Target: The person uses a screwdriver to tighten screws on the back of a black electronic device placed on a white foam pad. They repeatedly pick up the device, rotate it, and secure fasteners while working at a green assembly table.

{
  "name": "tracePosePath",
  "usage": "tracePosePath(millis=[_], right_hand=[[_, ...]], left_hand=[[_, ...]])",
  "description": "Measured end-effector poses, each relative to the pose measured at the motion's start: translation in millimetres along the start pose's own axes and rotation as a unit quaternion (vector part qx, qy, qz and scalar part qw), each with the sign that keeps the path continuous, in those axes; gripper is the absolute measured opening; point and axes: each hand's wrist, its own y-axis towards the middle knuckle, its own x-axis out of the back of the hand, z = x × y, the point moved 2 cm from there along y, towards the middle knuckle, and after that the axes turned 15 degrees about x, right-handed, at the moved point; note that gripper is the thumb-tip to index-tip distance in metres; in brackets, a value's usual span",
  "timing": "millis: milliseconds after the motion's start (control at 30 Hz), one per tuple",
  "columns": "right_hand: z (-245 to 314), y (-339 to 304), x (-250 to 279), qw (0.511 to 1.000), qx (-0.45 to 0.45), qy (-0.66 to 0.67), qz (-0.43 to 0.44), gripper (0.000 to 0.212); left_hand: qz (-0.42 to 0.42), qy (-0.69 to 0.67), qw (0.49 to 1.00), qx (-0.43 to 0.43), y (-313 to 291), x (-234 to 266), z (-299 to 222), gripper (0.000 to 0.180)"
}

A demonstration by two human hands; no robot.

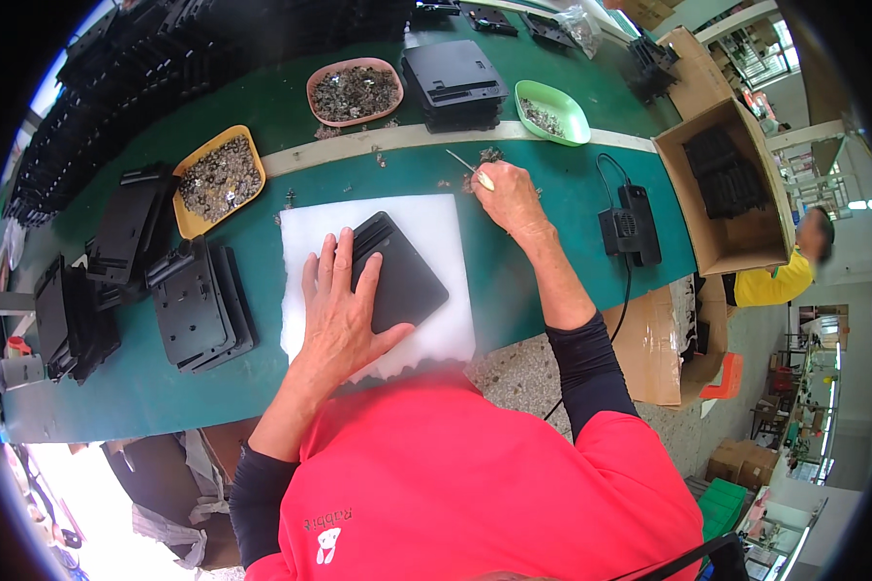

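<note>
Your left hand (344, 320) lies open on the panel (407, 281), on foam (443, 344) at the worktop's (518, 310) front edge; your right hand (510, 201) grips a tool (485, 181) farther from that edge.

Panel (407, 281) on foam sheet (443, 242), plate stack (196, 302) left, parts trays (570, 108) behind, carton (736, 237) far right.

Three trays (192, 229) (312, 92) (564, 105) are standing at left and far while, near, two hands (339, 312) (511, 201) are working with one slim tool (484, 180) and one black panel (402, 276) on one white sheet (439, 225); one person (773, 281) is showing at far right.
</note>
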Motion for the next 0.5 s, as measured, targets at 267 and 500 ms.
tracePosePath(millis=[267, 500], right_hand=[[-0.3, 0.8, -3.4, 0.998, 0.054, 0.027, -0.021, 0.017], [7.8, 2.5, -0.3, 0.998, 0.059, 0.019, 0.000, 0.016]], left_hand=[[-0.007, -0.004, 1.000, -0.007, -1.0, -0.6, 1.6, 0.086], [-0.008, 0.002, 1.000, -0.006, -1.5, -1.8, 2.2, 0.087]])
